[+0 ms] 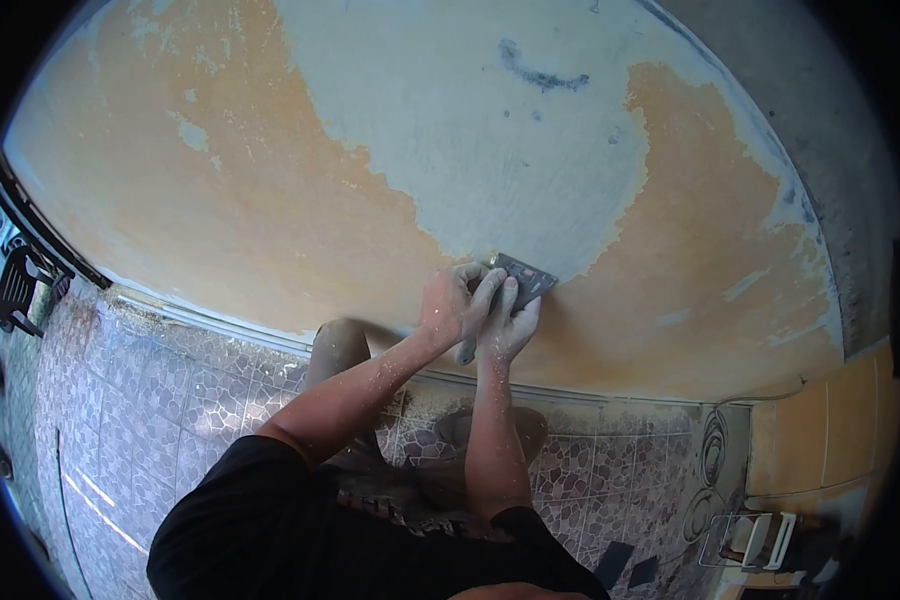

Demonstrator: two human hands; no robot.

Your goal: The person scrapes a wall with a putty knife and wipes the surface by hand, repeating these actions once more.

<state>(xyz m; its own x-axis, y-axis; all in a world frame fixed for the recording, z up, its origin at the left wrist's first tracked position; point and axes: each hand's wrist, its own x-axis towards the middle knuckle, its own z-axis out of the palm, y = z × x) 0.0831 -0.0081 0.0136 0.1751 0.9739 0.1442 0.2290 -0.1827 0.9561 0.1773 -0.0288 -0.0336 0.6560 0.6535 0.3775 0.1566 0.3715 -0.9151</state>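
Both of my hands are together on a scraper with a wide, flat, dark blade (532,284), pressed against the wall at the lower edge of a bare patch. My left hand (454,302), dusty with pale powder, has its fingers closed on the scraper near the blade. Beside it, my right hand (510,325) grips the tool, the thumb lying along the blade. The handle's end sticks out below, between the hands. Around the blade, the wall (300,220) has orange paint with a pale, scraped area (450,120) above.
Stone-patterned floor tiles (220,390) run along the wall's foot, sprinkled with flakes. A dark chair (18,285) stands far left. Coiled cable (712,450) lies at the right, near a white-framed object (760,540). Two dark flat pieces (615,562) rest on the floor.
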